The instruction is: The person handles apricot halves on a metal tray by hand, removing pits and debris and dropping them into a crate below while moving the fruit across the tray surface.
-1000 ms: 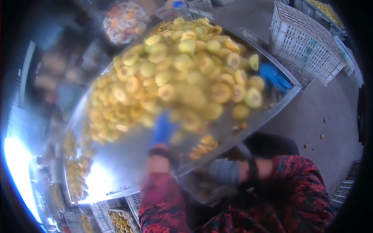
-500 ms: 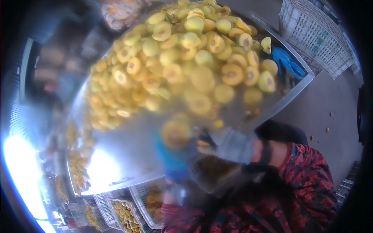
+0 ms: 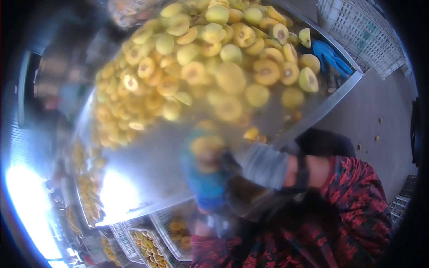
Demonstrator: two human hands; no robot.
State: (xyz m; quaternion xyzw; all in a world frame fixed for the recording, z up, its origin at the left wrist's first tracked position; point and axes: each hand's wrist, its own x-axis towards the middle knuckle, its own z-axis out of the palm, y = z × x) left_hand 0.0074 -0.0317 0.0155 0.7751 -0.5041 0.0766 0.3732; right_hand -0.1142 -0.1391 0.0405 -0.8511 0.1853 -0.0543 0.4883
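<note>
My left hand [image 3: 203, 174], in a blurred blue glove, is closed round a yellow fruit half [image 3: 206, 151] over the near part of a metal tray [image 3: 161, 196]. My right hand [image 3: 248, 163], in a grey glove with dark fingertips, is closed right beside it at that fruit; what its fingers grip is blurred. A large heap of halved yellow fruit [image 3: 187, 53] covers the far part of the tray. A few small pieces [image 3: 251, 133] lie near the front edge. A spare blue glove [image 3: 331, 58] lies in the tray's right corner.
White plastic crates [image 3: 353, 31] stand on the grey floor [image 3: 375, 111] at the upper right, with a few dropped fruit pieces nearby. Crates holding fruit halves [image 3: 152, 250] sit below the tray. A dark crate edge [image 3: 400, 205] shows at the lower right. Bright glare fills the left.
My left hand came back from the heap and now holds a fruit half. My right hand rose from below the tray's edge to meet it; both have since shifted slightly.
</note>
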